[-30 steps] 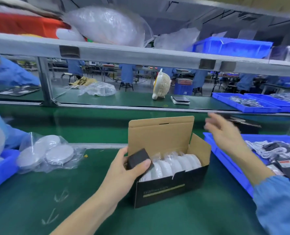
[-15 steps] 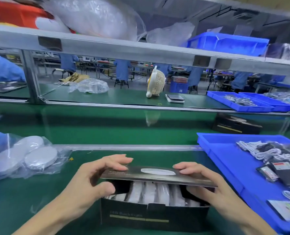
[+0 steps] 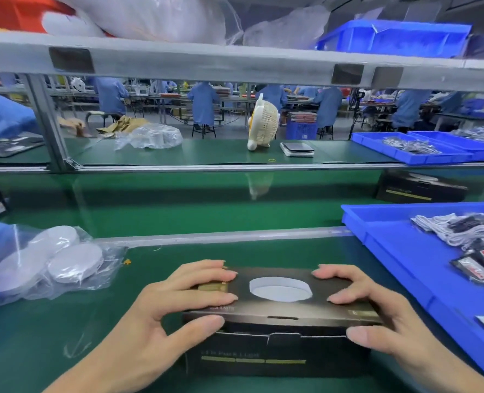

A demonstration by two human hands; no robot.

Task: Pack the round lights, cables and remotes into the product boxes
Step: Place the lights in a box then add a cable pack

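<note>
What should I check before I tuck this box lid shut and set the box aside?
1. Lid down flat over the product box: ok.
2. Front tuck flap pushed in: not ok, a gap shows along the front edge.
3. Left hand and right hand steady the lid, fingers on top, thumbs at the front: ok.
4. Lights, cable and remote all inside: cannot tell, lid hides them.
5. More stock nearby: ok, bagged round lights left, blue tray of cables right.
</note>
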